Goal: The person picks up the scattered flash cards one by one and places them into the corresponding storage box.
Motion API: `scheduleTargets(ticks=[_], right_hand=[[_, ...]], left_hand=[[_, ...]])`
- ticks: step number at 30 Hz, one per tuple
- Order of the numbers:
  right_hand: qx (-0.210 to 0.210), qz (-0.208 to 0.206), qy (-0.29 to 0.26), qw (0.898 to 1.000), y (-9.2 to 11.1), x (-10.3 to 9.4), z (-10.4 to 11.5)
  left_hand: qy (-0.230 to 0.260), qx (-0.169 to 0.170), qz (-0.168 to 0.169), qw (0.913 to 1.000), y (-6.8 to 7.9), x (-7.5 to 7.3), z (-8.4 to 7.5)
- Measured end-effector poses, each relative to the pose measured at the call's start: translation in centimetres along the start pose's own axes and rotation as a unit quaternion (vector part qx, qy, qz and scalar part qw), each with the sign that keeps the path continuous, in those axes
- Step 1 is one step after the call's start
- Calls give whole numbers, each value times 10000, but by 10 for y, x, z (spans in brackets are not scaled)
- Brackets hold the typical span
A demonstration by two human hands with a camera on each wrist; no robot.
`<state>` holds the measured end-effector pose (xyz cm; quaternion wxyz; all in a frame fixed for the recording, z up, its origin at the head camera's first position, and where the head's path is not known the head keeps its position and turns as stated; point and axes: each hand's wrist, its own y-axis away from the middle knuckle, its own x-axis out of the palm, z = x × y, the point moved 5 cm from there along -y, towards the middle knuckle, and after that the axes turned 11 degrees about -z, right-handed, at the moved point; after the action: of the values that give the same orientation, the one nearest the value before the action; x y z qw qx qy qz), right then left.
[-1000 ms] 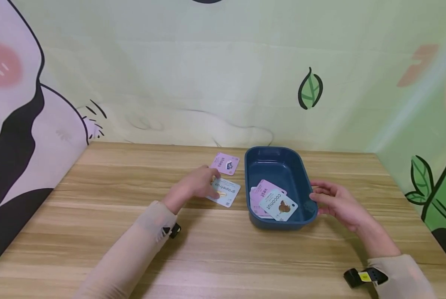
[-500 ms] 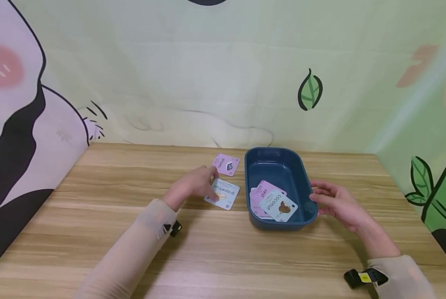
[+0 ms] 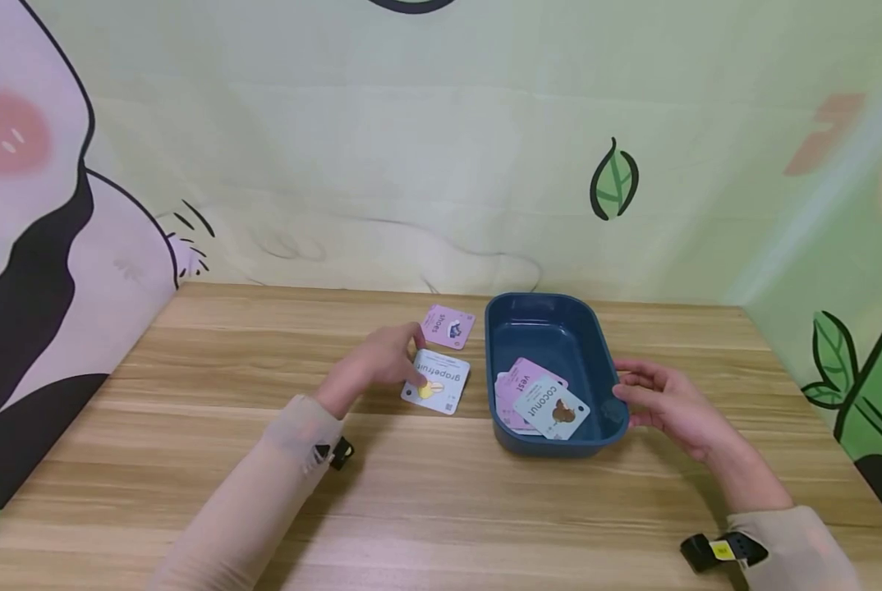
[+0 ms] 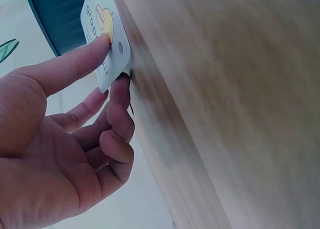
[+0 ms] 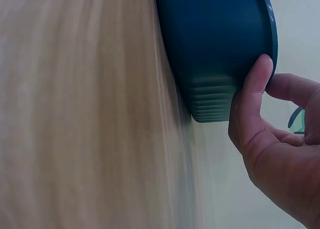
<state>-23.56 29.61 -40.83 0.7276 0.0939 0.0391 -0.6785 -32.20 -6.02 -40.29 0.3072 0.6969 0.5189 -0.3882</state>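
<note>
On the wooden table my left hand (image 3: 377, 359) pinches a pale blue grapefruit card (image 3: 437, 382). The left wrist view has the thumb on the card's printed face and a finger (image 4: 120, 91) beneath its tilted edge. Just behind it lies a purple shoes card (image 3: 447, 327). My right hand (image 3: 673, 408) holds the near right side of a dark blue bin (image 3: 552, 450). In the right wrist view its thumb (image 5: 257, 79) lies at the rim, fingers partly hidden behind. Inside the bin, a coconut card (image 3: 552, 407) overlaps a purple vest card (image 3: 518, 383).
The table (image 3: 441, 509) ends at the back against a printed backdrop (image 3: 382, 164), which also stands along the right side. Beige sleeves cover both forearms, with a dark wrist device (image 3: 718, 550) at the right one.
My left hand has shifted slightly left with the grapefruit card, which now lies a little farther from the bin and is turned slightly. The right hand and bin have stayed in place.
</note>
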Motion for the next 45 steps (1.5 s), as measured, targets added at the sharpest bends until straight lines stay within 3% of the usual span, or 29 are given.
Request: scheduleTargets(ticks=[18,29,36,45], right_hand=[[-8,-7,-14,10000,1,0,0],[1,1,-4,10000,0,0,0],[20,-15,20,10000,0,0,0],[17,-15,13,10000,1,0,0]], left_hand=[[873,171,20,9960,1,-5,8],[1725,145,-147,9848,0,-12,17],[2557,-196,-64,9665,2,-17,18],[2809,-417,-346,9582,1,-22,22]])
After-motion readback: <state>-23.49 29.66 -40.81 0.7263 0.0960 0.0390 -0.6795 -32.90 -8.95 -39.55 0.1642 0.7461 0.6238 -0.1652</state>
